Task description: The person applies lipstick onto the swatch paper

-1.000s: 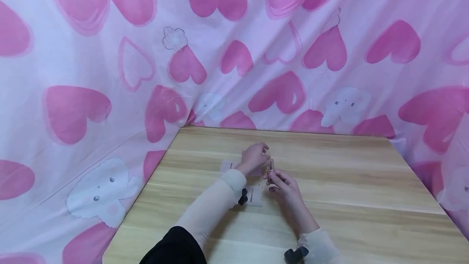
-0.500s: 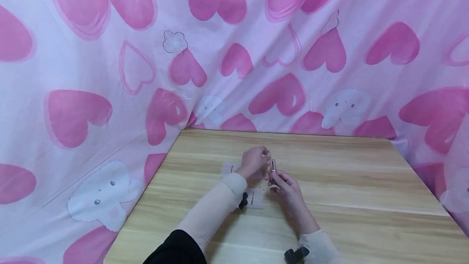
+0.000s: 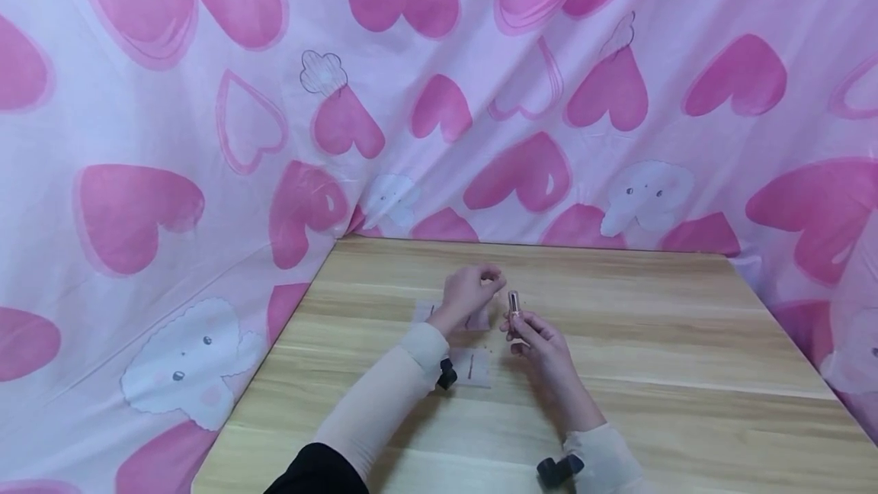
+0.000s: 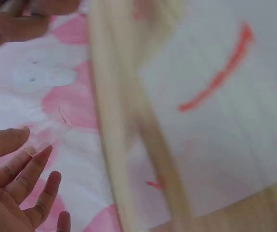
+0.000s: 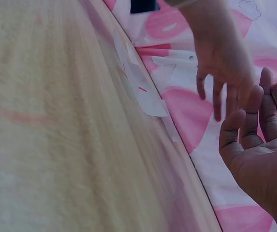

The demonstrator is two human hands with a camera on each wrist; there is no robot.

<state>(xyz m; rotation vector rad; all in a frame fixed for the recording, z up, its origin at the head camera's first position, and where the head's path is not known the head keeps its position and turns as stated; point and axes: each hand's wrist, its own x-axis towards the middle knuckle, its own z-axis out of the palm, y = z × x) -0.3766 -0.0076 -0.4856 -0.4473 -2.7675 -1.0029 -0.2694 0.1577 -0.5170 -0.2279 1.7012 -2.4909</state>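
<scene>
My right hand (image 3: 542,341) holds a small lipstick tube (image 3: 514,303) upright, with its shiny rose-gold upper part standing above the fingers. In the right wrist view the labelled base of the tube shows between the fingertips. Up and to the left of it is my left hand (image 3: 469,292). Thumb and forefinger there pinch a small clear piece (image 4: 49,133) that looks like a see-through cap with a pinkish rim, while the other fingers spread loosely. The two hands are a short gap apart above the table.
White paper pieces with red strokes lie on the wooden table (image 3: 672,334): a near paper (image 3: 478,367) and others partly behind the left wrist, including the far paper (image 3: 422,311). A pink heart-patterned cloth (image 3: 439,174) hangs at the back and sides. Small red specks dot the wood.
My left hand has moved slightly up and to the left, widening the gap from the tube. The right hand has shifted a little to the right, still holding the tube.
</scene>
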